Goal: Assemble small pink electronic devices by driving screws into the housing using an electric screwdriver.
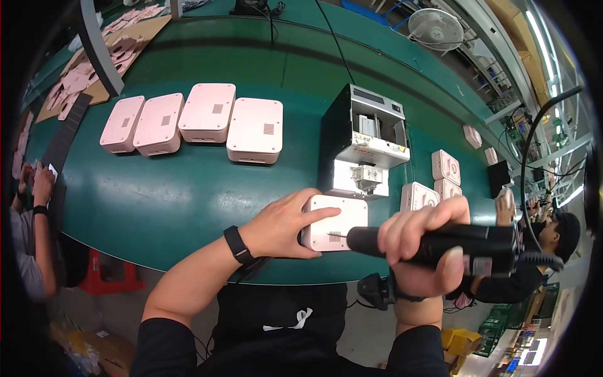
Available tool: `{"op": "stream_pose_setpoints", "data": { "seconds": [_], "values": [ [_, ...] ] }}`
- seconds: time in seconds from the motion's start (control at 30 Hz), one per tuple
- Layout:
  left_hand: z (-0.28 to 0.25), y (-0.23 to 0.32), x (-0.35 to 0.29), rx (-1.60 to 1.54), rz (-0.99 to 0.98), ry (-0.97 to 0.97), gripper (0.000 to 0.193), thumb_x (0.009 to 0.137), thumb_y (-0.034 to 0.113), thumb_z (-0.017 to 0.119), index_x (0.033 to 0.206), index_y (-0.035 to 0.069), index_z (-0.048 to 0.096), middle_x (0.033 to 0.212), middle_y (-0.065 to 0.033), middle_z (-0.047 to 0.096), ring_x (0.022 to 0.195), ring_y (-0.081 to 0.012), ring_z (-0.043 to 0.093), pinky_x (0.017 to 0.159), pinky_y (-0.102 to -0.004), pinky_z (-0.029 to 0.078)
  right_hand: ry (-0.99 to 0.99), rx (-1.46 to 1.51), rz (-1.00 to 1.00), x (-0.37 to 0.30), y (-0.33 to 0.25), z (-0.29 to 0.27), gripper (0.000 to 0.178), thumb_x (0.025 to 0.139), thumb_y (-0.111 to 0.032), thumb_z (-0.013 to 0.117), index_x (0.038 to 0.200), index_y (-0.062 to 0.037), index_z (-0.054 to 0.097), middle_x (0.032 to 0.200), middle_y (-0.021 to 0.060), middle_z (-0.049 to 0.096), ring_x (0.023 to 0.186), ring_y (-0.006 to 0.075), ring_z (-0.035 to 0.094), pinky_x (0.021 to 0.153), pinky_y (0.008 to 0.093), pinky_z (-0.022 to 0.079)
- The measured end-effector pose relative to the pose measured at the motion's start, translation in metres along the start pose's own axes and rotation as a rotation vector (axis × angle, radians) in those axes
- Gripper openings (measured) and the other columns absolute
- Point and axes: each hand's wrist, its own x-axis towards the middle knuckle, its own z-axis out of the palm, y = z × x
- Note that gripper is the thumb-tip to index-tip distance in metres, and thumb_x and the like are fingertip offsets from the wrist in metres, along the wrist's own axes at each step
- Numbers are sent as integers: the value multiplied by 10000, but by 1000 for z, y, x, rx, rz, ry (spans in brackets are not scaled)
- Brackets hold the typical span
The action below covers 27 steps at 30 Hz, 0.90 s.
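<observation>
My left hand (279, 223) grips a pale pink plastic box (352, 215) by its left side, near the table's front edge. Its fingers lie over the top and the thumb is at the near side. The box shows a small vent grille and corner holes. My right hand (405, 237) is wrapped round a black electric screwdriver (493, 242), held almost level with its cable leading off to the right. The thin bit points left over the box's vent area; whether it touches the box I cannot tell.
Several pink boxes (255, 129) stand in a row at the back left. A black and silver screw feeder (367, 147) is just behind the held box. More pink boxes (419, 196) sit on the right. People (559, 235) work at both sides. A red stool (110, 276) stands below left.
</observation>
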Motion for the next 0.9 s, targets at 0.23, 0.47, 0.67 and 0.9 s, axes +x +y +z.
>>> {"op": "stream_pose_setpoints", "data": {
  "seconds": [0.23, 0.47, 0.67, 0.9],
  "values": [
    [1, 0, -2, -2, -22, -23, 837, 691, 359, 901, 1453, 253, 571, 1397, -172, 505, 1245, -378, 588, 1002, -456, 545, 88, -45, 175, -18, -8, 31, 617, 827, -535, 846, 1028, -112, 444, 673, 46, 565, 524, 195, 541, 575, 361, 478],
    [7, -1, -2, 3, 8, 60, 799, 683, 351, 901, 1416, 232, 607, 1345, -174, 535, 1193, -378, 613, 995, -449, 548, 93, -74, 214, -21, 6, 30, 644, 804, -543, 869, 1032, -111, 449, 660, 41, 575, 526, 205, 563, 567, 368, 486],
    [12, 2, 0, 6, -19, 71, 835, 623, 284, 913, 1407, 246, 629, 1347, -187, 557, 1187, -373, 628, 980, -440, 562, -168, -24, -10, -15, 28, 12, 592, 857, -495, 833, 1042, -92, 441, 668, 40, 598, 494, 200, 597, 511, 363, 524],
    [14, -1, -4, 44, -13, 109, 794, 624, 281, 912, 1372, 230, 653, 1309, -192, 565, 1135, -372, 648, 947, -431, 575, -327, 65, -23, -17, 32, -3, 580, 861, -375, 864, 1140, -46, 477, 781, 107, 647, 602, 249, 644, 631, 438, 556]
  ]
}}
